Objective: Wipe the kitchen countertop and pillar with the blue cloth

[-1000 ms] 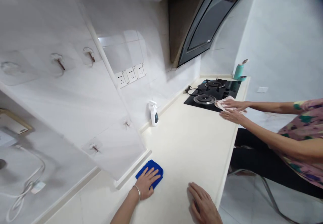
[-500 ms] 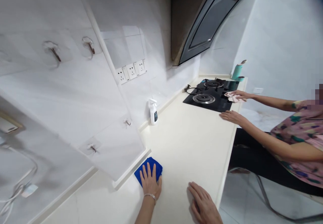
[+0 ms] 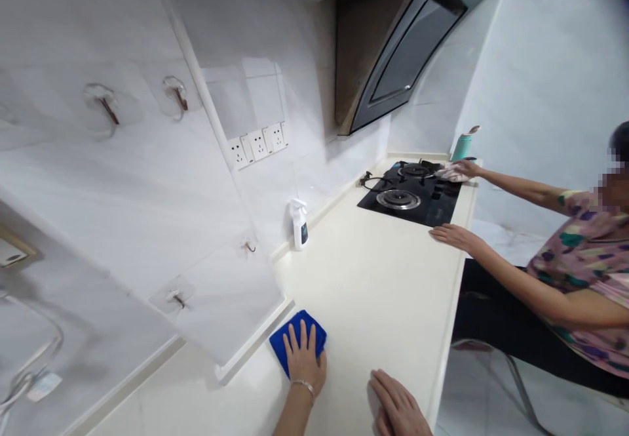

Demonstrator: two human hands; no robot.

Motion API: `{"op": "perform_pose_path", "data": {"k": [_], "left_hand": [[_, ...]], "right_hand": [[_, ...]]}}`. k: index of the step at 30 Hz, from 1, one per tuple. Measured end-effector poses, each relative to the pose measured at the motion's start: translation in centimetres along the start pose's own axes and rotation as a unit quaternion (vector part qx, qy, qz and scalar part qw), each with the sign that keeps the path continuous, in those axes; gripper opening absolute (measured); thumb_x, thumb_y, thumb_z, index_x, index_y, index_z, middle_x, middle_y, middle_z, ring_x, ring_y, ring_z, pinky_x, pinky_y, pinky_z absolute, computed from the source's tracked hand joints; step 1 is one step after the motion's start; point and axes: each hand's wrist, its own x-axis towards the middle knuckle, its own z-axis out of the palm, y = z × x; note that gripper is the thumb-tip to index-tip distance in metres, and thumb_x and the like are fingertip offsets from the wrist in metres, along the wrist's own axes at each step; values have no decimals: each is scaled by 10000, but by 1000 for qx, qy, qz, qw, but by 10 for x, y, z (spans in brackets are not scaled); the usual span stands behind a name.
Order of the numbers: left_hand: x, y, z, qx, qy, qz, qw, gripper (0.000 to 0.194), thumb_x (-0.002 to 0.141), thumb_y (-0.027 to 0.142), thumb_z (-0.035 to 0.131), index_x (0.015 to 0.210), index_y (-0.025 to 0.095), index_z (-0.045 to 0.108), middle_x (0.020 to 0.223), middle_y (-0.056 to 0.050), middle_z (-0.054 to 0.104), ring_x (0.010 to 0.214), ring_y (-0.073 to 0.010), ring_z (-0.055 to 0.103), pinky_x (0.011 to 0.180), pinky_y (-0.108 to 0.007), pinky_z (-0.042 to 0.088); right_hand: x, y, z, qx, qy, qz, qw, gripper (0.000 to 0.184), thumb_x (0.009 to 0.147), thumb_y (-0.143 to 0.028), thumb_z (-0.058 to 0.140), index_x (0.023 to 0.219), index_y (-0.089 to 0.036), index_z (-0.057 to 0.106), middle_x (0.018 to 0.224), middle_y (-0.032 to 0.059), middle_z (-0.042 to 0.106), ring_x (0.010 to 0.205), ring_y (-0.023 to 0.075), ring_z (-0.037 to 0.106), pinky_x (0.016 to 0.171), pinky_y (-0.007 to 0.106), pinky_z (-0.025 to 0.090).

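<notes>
My left hand (image 3: 305,357), with a bracelet at its wrist, lies flat with fingers spread on a folded blue cloth (image 3: 314,328). The cloth rests on the cream countertop (image 3: 373,278), beside the raised edge at the foot of the wall. Lower right, my right hand (image 3: 400,403) rests on the bare counter near its front edge, fingers stretched out and holding nothing. Part of it runs out of the picture. A white spray bottle (image 3: 299,226) stands upright against the wall, beyond the cloth.
A co-worker seated at the right wipes around the black gas hob (image 3: 407,193) with a pale cloth (image 3: 451,172); their other hand (image 3: 457,236) rests on the counter. A green bottle (image 3: 462,147) stands behind. A range hood (image 3: 407,49) overhangs the hob. Sockets (image 3: 258,145) line the wall.
My left hand and the blue cloth have shifted slightly right along the counter. The co-worker's pale cloth has moved toward the back of the hob. My right hand stays about where it was.
</notes>
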Motion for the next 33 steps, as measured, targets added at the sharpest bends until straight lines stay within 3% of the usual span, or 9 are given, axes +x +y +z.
{"op": "perform_pose_path", "data": {"k": [3,10,15,20,25,29,31,33], "left_hand": [[5,5,4,-5,3,18,1000,721,854,601,494,1497,378,256,1622,-12,266,1489,-405,173,1205,-655,176],[44,10,12,11,9,-32,999,625,883,463,491,1481,343,351,1626,-12,253,1495,-411,133,1205,-658,135],[34,6,12,17,24,-39,999,601,901,461,472,1479,358,345,1618,-12,278,1493,-385,173,1208,-638,169],[-16,-15,2,28,29,-43,998,608,909,456,468,1489,383,297,1620,10,268,1493,-369,186,1205,-626,212],[-100,-58,-20,68,52,-79,993,627,917,418,470,1498,413,234,1621,42,256,1501,-332,182,1205,-588,247],[-167,-99,-41,99,48,-147,983,584,937,416,414,1500,378,265,1612,21,286,1496,-327,202,1202,-575,254],[-184,-117,-52,112,46,-197,973,561,943,429,392,1492,347,313,1599,-4,319,1485,-334,235,1196,-571,262],[-184,-130,-62,125,49,-262,956,556,943,445,382,1483,317,353,1585,-32,352,1471,-349,267,1187,-579,269]], "right_hand": [[2,0,-1,0,-1,-5,1000,597,837,-181,495,1431,-170,441,1437,85,527,1308,233,495,1042,371,459],[0,-1,-3,35,-15,27,999,607,838,-177,491,1440,-198,425,1435,90,527,1304,250,506,1032,412,486],[-4,1,0,62,-10,34,997,575,866,-199,493,1437,-222,429,1422,90,537,1290,260,522,1027,430,504],[-10,3,3,97,-8,54,994,521,915,-277,494,1431,-232,429,1430,99,523,1306,271,503,1035,454,498],[-15,3,4,99,-20,49,994,493,930,-301,456,1417,-230,425,1425,109,519,1301,277,500,1049,486,470],[-17,4,4,93,-29,49,994,471,932,-307,427,1394,-218,439,1410,114,527,1292,279,502,1053,497,454],[-17,3,4,88,-34,50,994,463,930,-304,414,1382,-209,444,1406,115,528,1292,279,500,1054,496,450],[-17,2,3,81,-37,51,995,451,928,-301,401,1364,-201,454,1402,118,529,1288,281,501,1049,497,450]]}}
